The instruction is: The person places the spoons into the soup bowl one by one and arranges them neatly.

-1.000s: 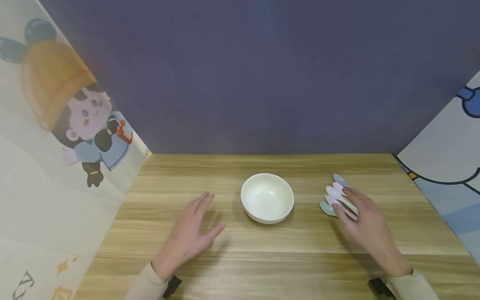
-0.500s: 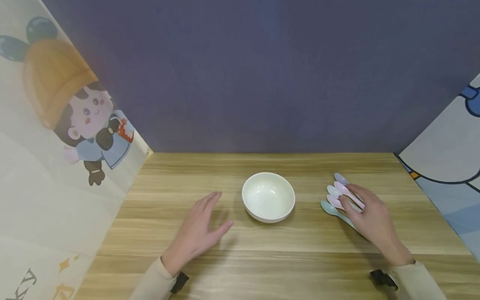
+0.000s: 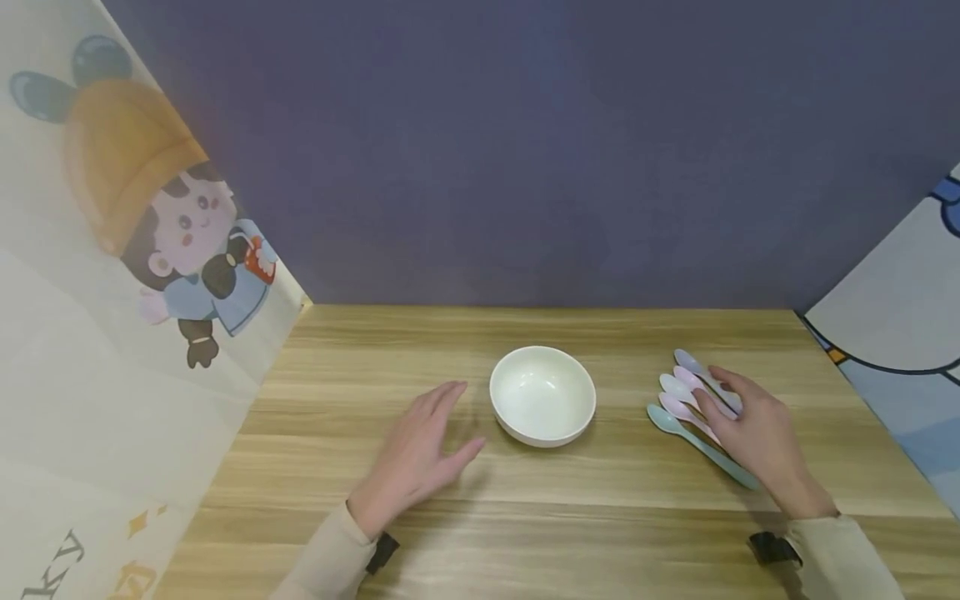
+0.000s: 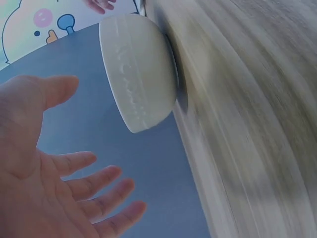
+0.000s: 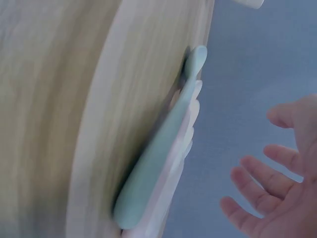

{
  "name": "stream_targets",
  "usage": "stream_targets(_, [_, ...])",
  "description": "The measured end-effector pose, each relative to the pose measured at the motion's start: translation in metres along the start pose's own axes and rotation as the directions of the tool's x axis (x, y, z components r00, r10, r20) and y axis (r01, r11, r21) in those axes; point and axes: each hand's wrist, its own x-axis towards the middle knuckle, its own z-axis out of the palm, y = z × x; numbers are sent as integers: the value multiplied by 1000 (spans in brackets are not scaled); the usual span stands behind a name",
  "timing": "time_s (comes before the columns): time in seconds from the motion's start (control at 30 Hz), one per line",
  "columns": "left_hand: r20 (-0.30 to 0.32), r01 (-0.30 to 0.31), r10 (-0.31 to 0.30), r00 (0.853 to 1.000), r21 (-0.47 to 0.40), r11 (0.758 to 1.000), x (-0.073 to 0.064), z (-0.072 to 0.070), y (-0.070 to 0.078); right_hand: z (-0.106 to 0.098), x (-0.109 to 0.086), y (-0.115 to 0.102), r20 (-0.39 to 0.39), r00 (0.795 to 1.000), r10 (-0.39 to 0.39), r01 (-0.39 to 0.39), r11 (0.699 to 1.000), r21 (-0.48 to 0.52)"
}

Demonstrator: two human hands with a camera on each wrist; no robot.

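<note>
A white bowl (image 3: 542, 396) stands upright on the wooden table. Beside it on the left, my left hand (image 3: 412, 458) is apart from the bowl, fingers extended and thumb spread; in the left wrist view its palm holds nothing. Several plastic spoons lie fanned out to the right of the bowl: a green spoon (image 3: 705, 448) nearest me, then pink, white and pink ones, and a lavender spoon (image 3: 692, 364) farthest away. My right hand (image 3: 763, 437) hovers over their handles and hides part of them. The right wrist view shows its fingers relaxed, apart from the green spoon (image 5: 158, 148).
A dark blue-grey panel (image 3: 480, 158) rises along the table's back edge. White walls with cartoon prints flank the left (image 3: 67, 350) and right (image 3: 892, 300) sides. Wooden tabletop (image 3: 570, 533) extends in front of the bowl.
My right hand has moved toward the far spoons, uncovering the green spoon's whole length. My left hand has drifted right, closer to the bowl. The head view has shifted slightly.
</note>
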Motion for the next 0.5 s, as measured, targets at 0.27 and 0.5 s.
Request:
stream_targets(0.27, [34, 35, -34, 999, -23, 999, 3, 6, 3, 0, 4, 11, 71, 997, 23, -22, 1000, -23])
stream_targets(0.5, [38, 28, -27, 999, -27, 999, 9, 10, 6, -3, 12, 22, 134, 990, 43, -40, 999, -31])
